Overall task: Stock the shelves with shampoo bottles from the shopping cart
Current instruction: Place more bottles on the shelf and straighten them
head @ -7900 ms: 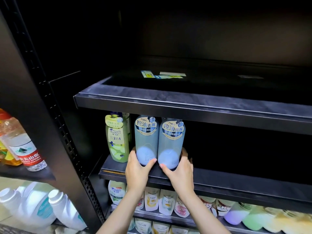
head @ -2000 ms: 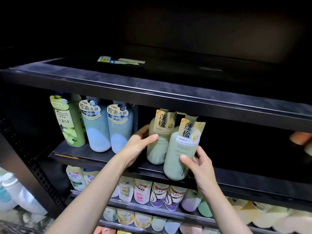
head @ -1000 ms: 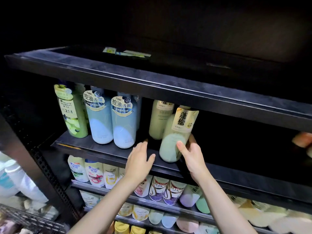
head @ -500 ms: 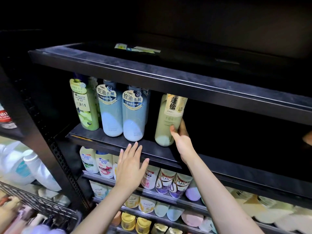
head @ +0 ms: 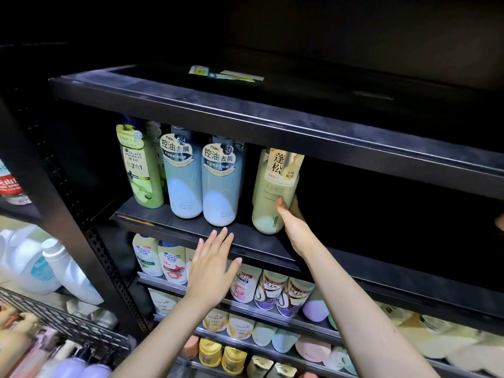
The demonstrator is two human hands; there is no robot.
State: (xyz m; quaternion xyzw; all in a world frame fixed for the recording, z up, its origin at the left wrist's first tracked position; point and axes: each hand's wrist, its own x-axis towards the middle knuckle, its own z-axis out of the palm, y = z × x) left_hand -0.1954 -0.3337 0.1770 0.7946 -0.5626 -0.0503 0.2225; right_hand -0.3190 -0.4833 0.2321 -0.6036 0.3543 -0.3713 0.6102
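Observation:
A pale green shampoo bottle [head: 274, 192] with a gold label stands upright on the black middle shelf [head: 174, 222]. My right hand [head: 291, 223] grips its lower right side, thumb on the front, fingers hidden behind. My left hand [head: 212, 264] hovers with fingers spread in front of the shelf's edge, holding nothing. Left of the held bottle stand two light blue bottles [head: 221, 184] and a green bottle [head: 140, 166]. The shopping cart [head: 68, 327] with more bottles [head: 71, 368] shows at the lower left.
The top shelf [head: 272, 124] carries only paper labels [head: 226, 75]. The middle shelf is dark to the right of my right hand. Lower shelves hold several shampoo bottles [head: 270, 290]. White jugs [head: 35, 266] stand on the neighbouring rack at left.
My left hand let go of the bottles and drew back below the shelf edge. My right hand pushed the pale green bottle upright and back onto the shelf. The view swung left and the cart came into sight.

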